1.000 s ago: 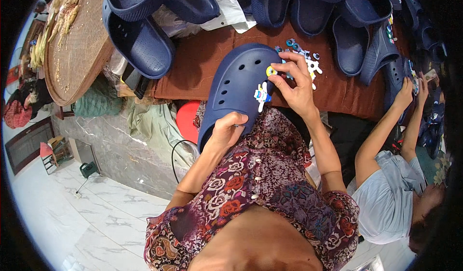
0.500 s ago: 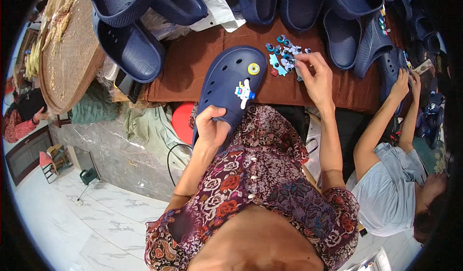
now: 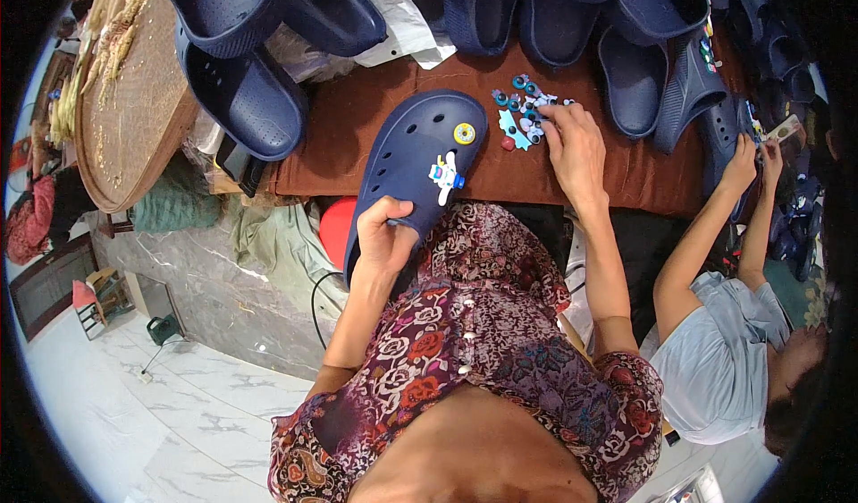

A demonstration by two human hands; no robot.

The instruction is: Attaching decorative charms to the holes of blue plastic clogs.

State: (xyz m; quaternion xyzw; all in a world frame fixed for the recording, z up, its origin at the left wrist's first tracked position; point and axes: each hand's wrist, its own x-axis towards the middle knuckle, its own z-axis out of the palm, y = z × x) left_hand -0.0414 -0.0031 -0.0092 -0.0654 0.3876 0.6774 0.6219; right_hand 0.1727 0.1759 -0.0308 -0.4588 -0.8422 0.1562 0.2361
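navy clog (image 3: 400,159): toe pointing away | yellow ring charm (image 3: 464,134), white figure charm (image 3: 442,174): on top | loose charms (image 3: 530,115): clustered rightward

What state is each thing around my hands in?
Navy clog: held, toe pointing away
Yellow ring charm: fitted on clog
White figure charm: fitted on clog
Loose charms: clustered on brown cloth
Left hand: gripping clog
Right hand: at loose charms, grip unclear

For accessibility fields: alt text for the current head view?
A bare left hand holds a navy clog bearing a yellow ring charm and a white figure charm; the right hand is at scattered small charms on brown cloth. More navy shoes sit beyond.
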